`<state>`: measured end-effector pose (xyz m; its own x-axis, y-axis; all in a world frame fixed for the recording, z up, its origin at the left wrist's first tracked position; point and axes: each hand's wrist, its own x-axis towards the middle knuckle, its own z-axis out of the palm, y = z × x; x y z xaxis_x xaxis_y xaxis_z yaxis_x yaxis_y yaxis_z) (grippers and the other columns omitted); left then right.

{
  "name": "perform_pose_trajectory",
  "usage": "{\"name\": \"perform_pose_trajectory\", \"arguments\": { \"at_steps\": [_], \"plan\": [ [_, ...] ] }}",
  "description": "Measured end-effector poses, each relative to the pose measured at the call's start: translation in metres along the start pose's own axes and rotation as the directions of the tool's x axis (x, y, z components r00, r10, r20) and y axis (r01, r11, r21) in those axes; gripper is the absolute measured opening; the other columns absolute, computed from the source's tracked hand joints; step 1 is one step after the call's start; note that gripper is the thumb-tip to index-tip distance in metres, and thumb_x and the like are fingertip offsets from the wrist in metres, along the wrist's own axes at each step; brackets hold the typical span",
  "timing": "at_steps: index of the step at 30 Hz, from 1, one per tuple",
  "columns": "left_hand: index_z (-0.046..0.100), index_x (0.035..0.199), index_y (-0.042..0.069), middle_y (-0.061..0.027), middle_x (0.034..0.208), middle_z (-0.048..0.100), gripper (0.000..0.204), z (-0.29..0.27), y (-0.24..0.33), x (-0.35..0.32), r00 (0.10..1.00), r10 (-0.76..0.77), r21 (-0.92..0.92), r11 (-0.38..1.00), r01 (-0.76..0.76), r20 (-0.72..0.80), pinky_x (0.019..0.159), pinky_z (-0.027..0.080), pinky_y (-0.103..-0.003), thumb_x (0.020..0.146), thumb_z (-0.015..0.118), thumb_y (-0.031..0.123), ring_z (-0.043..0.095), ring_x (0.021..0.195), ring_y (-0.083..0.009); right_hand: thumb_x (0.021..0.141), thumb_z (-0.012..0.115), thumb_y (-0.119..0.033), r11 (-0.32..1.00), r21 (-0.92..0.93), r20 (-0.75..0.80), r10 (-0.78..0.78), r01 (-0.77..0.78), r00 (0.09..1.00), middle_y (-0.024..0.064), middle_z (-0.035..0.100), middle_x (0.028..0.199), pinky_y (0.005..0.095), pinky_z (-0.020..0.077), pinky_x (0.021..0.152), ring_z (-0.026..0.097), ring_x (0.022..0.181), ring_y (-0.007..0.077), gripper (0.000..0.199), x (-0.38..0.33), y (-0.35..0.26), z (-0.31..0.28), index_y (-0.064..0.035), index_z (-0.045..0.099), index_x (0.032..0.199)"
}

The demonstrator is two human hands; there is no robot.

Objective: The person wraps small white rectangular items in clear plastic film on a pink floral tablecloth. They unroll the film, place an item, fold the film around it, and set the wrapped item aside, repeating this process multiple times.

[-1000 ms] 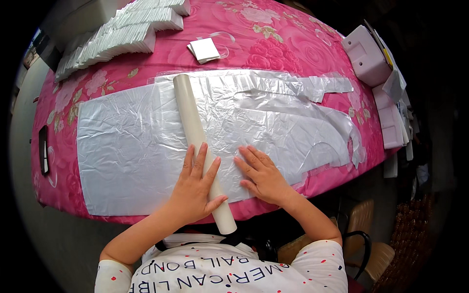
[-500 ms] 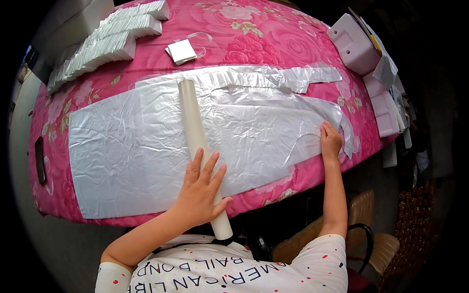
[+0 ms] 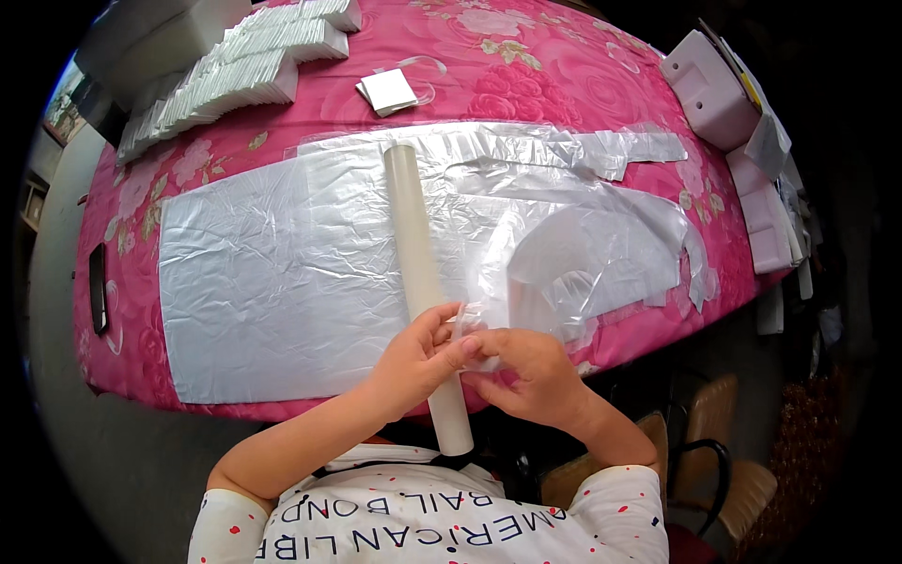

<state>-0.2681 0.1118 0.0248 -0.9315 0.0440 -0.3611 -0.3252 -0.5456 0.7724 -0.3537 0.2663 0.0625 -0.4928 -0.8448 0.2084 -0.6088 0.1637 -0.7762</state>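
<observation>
Layers of thin, clear plastic sheet [image 3: 254, 282] lie spread and wrinkled over the table. Across them rests a long pale tube [image 3: 411, 235], its near end sticking out past the table edge toward my body. My left hand [image 3: 421, 357] and my right hand [image 3: 531, 376] meet just over the tube's lower part. Between them, thumbs and fingers pinch the top sheet's end, which is lifted and curls back in a loose fold [image 3: 550, 263]. The right fingertips are partly hidden behind the plastic and the hand itself.
A pink floral cloth [image 3: 348, 56] covers the table. Rows of white folded packets [image 3: 254, 80] stand at far left, with a small white stack [image 3: 388, 91] nearby. A dark phone-like object [image 3: 98, 287] lies at the left edge. White foam boxes [image 3: 709, 89] line the right; a chair [image 3: 709, 423] stands below.
My right hand has carried the sheet's right end leftward, folding it back. My left hand has left its flat rest on the tube and now pinches the plastic beside the right.
</observation>
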Motion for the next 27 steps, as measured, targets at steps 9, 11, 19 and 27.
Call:
{"name": "perform_pose_trajectory", "arguments": {
  "at_steps": [9,11,19,27],
  "plan": [
    [0.055,0.102,-0.001,-0.0082,0.088,0.063,0.019,-0.012,0.003,-0.003,0.99,0.012,-0.103,0.994,-0.027,-0.143,0.073,0.05,-0.026,0.085,0.06,0.007,0.061,0.079,-0.0116,0.07,0.073,-0.02,0.957,-0.277,-0.296,-0.005,-0.081,0.955,0.0123,0.061,0.096,0.0339,0.0468,0.077,0.059,0.087,0.0265,0.045,0.01,0.007,-0.001,-0.0053,0.055,0.109],
    [0.055,0.102,-0.001,-0.0075,0.088,0.063,0.019,-0.009,0.003,-0.002,0.992,0.019,-0.099,0.995,-0.031,-0.127,0.073,0.05,-0.026,0.085,0.06,0.007,0.061,0.079,-0.0113,0.069,0.075,-0.021,0.928,-0.242,-0.308,0.203,-0.283,0.93,0.0133,0.061,0.097,0.0334,0.0472,0.076,0.059,0.087,0.0265,0.051,0.004,0.024,-0.001,-0.0046,0.054,0.113],
    [0.055,0.102,0.0,-0.0058,0.088,0.062,0.021,-0.012,-0.001,-0.002,0.988,0.071,-0.012,0.997,-0.073,-0.137,0.074,0.048,-0.024,0.083,0.062,0.006,0.06,0.079,-0.0106,0.08,0.067,-0.007,0.738,0.554,-0.154,0.546,-0.386,0.823,0.0013,0.064,0.084,0.0227,0.0459,0.071,0.057,0.076,0.0071,0.019,-0.013,0.058,-0.042,0.0013,0.062,0.096],
    [0.055,0.105,0.0,-0.0045,0.086,0.062,0.026,-0.01,0.001,-0.001,0.987,0.068,-0.012,0.997,-0.071,-0.144,0.075,0.048,-0.025,0.082,0.064,0.007,0.059,0.078,-0.0101,0.083,0.062,-0.008,0.799,0.204,-0.562,0.568,-0.565,0.601,0.0048,0.064,0.093,0.0232,0.0446,0.078,0.058,0.083,0.0115,0.025,-0.083,0.168,-0.194,0.0017,0.058,0.106]
  ]
}}
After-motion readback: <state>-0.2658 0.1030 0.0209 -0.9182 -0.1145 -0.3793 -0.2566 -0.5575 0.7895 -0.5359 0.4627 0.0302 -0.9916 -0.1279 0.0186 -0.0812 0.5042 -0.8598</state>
